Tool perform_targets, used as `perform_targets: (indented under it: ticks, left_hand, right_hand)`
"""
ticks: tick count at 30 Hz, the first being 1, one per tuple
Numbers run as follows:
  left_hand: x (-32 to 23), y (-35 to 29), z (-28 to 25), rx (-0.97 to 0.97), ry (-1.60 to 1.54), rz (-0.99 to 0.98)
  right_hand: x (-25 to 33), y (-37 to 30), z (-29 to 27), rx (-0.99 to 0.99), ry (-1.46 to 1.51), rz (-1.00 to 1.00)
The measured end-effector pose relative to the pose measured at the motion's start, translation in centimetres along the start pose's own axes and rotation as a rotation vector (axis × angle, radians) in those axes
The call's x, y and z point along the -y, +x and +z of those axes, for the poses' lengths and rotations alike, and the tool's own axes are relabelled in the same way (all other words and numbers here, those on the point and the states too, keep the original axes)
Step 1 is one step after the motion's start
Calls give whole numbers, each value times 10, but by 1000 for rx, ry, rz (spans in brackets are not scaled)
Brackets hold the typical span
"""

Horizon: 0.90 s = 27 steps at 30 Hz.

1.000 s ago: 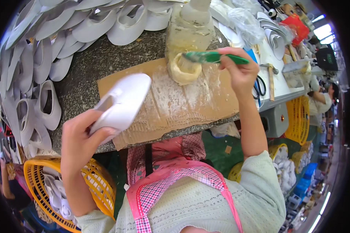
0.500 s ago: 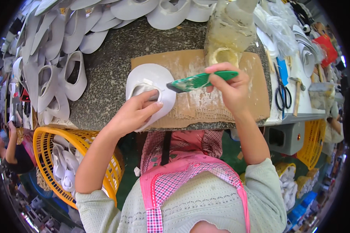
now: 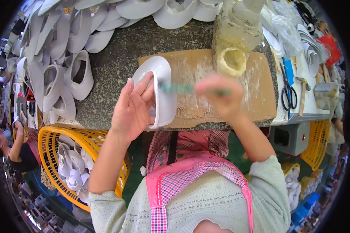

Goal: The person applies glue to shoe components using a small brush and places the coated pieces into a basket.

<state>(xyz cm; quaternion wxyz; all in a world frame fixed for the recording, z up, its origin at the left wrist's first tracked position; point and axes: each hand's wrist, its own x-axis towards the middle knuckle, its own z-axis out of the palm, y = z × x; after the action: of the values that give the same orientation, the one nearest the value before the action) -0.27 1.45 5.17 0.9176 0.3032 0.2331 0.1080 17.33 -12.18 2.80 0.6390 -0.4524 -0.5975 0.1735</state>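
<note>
My left hand (image 3: 134, 103) holds a white shoe upper (image 3: 166, 95) tilted up on its side, with fingers reaching into its opening and the thumb raised outside. My right hand (image 3: 221, 95), smeared by motion, grips a green-handled brush (image 3: 179, 88). The brush's dark tip is at the upper's face near its rim; whether it touches is too blurred to tell. Beneath lies a brown cardboard sheet (image 3: 256, 89) streaked with dried white residue. A yellowish, glue-crusted plastic container (image 3: 237, 35) stands at its far edge, its round mouth facing me.
Many white uppers (image 3: 79, 72) are heaped along the left and far side of the speckled tabletop (image 3: 116, 70). A yellow basket (image 3: 46, 155) of white pieces stands below left. Black-handled scissors (image 3: 288, 97) and a hammer (image 3: 303, 93) lie at right. Another person (image 3: 17, 151) is at far left.
My left hand has turned palm up, tipping the upper from nearly flat onto its side. My right hand has moved slightly left and down with the brush. The whole view has shifted a little.
</note>
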Motion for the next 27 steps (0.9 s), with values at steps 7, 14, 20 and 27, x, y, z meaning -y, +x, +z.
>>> perform_targets:
  ticks: [7, 14, 20, 27]
  left_hand:
    - [5, 0, 0, -14, -36, 94]
    - [4, 18, 17, -220, 718, 56]
    - [19, 33, 27, -58, 1961, 783]
    - [0, 38, 34, -401, 656, 166]
  right_hand:
    - [5, 15, -1, -235, 89, 149]
    - [18, -5, -58, -338, 4, 250]
    - [13, 4, -113, -300, -403, 361]
    - [8, -31, -136, -539, -163, 140]
